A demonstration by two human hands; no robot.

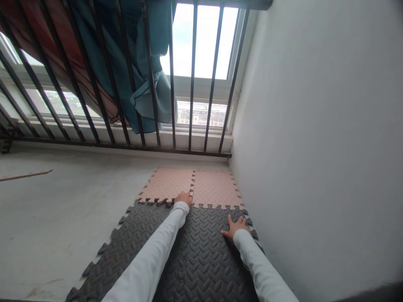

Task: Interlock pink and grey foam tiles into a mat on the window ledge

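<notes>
Two pink foam mat tiles, the left one (166,183) and the right one (217,188), lie side by side on the floor near the railing. A black foam mat (201,256) with a raised tread pattern lies in front, its toothed edge against theirs. My left hand (183,198) is closed at the near right corner of the left pink tile, its fingertips partly hidden. Just left of it, dark gaps show along the pink-black seam. My right hand (236,227) rests on the black mat near its right edge, fingers spread, holding nothing.
A white wall (321,147) rises close on the right. Dark metal railing (157,149) crosses ahead, with blue cloth (119,71) and reddish cloth (56,46) hanging behind it before the windows. On the pale floor (63,214) at left lies a thin stick (27,175).
</notes>
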